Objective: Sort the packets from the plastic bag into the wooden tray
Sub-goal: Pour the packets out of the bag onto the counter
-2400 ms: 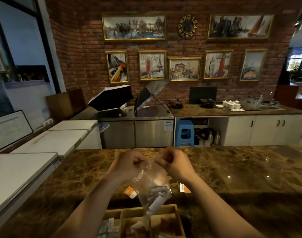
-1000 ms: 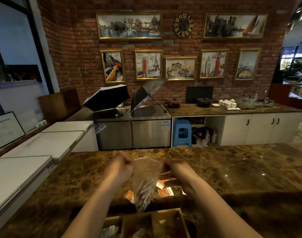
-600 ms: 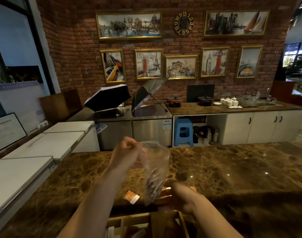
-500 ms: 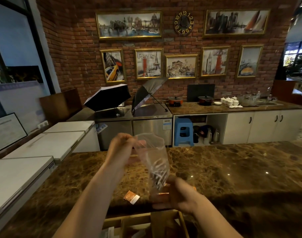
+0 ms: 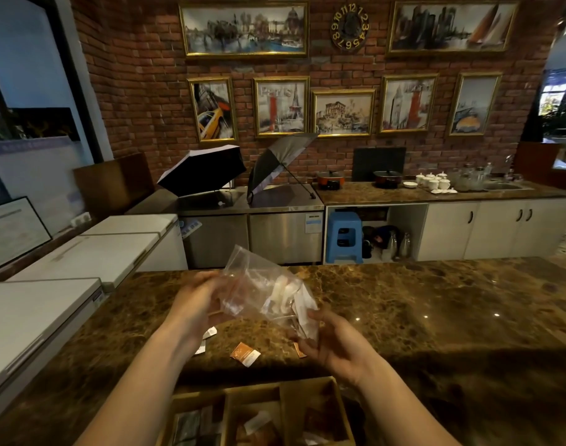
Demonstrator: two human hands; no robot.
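- Against the view half a second earlier, we see the bag (image 5: 268, 294) tipped from hanging upright to lying nearly level, its open mouth now raised toward the upper left and its contents slid to the right end.
- The left hand (image 5: 199, 304) has dropped from chest height to just above the counter (image 5: 436, 317); the right hand (image 5: 331, 342) has risen from under the bag's bottom to its right end.
- Left hand: fingers curled and closed on the bag's left portion, near the mouth; the palm faces right.
- Right hand: half open, palm up, fingers cupped under the bag's filled end and touching it; the thumb lies along the near side.
- Both forearms reach forward from the lower edge of the view and converge on the bag.
- White packets (image 5: 294, 300) lie bunched inside the bag's right end.
- An orange packet (image 5: 244, 354) lies loose on the counter below the bag, with paler ones beside the left wrist.
- The tray (image 5: 339, 407) sits at the near edge, below both hands, with packets in its compartments.
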